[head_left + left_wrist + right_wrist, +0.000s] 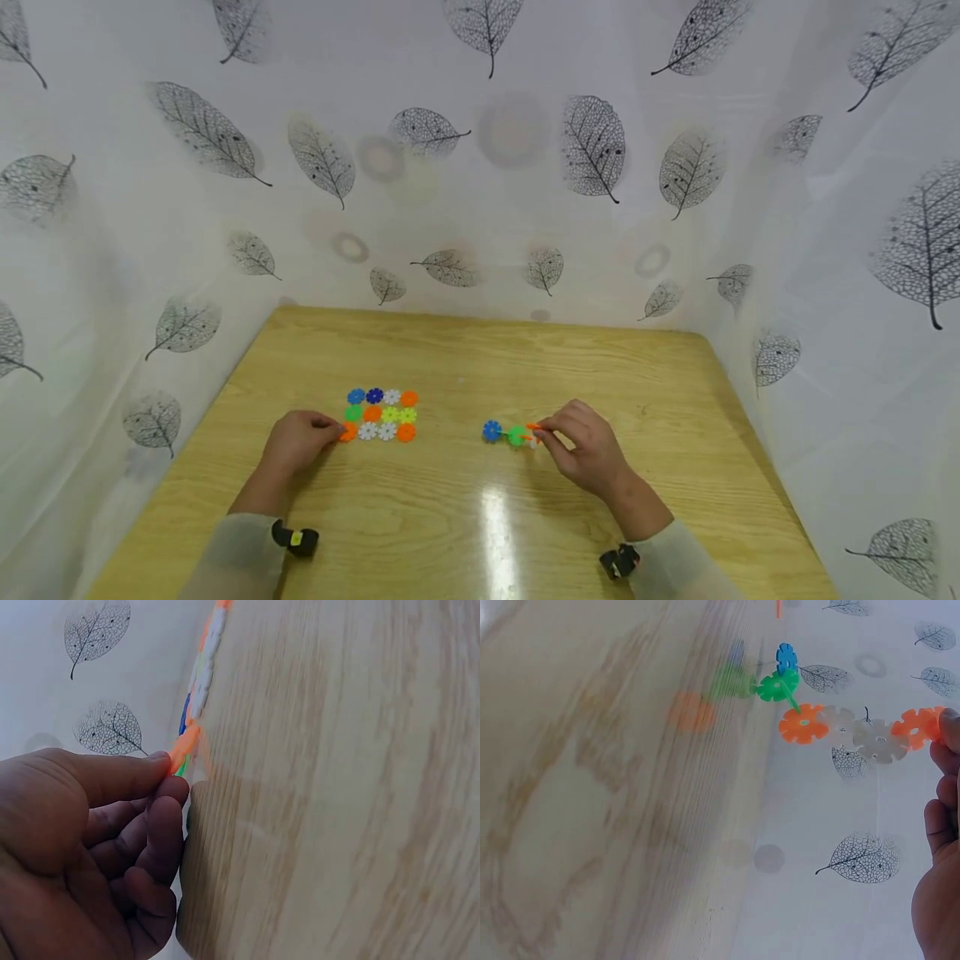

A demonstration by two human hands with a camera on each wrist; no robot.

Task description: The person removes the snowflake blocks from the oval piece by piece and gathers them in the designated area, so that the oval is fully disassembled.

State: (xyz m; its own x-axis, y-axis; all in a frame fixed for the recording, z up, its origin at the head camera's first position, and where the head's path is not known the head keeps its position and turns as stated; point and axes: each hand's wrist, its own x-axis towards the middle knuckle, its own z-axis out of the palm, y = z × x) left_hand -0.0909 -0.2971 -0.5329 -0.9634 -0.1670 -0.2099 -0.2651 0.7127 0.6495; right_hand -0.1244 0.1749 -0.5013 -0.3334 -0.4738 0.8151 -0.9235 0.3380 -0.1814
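At the lower left corner of a grid of flower-shaped plastic discs, my left hand [302, 442] pinches an orange disc [184, 748] between thumb and forefinger. That disc stands tilted at the table's surface in the left wrist view. Over on the right, my right hand [588, 446] pinches the orange end disc [915, 730] of a linked chain. White discs [880, 741], another orange disc [803, 724], a green disc [778, 685] and a blue disc [786, 658] follow along it. In the head view the chain reaches leftward from the fingertips, its blue end [492, 431] farthest out.
The grid's other discs lie flat in rows, including a dark blue disc [374, 396], yellow discs [390, 415] and a white disc [367, 431]. They rest on a wooden table [420, 525]. A leaf-printed curtain [510, 200] encloses its back and sides.
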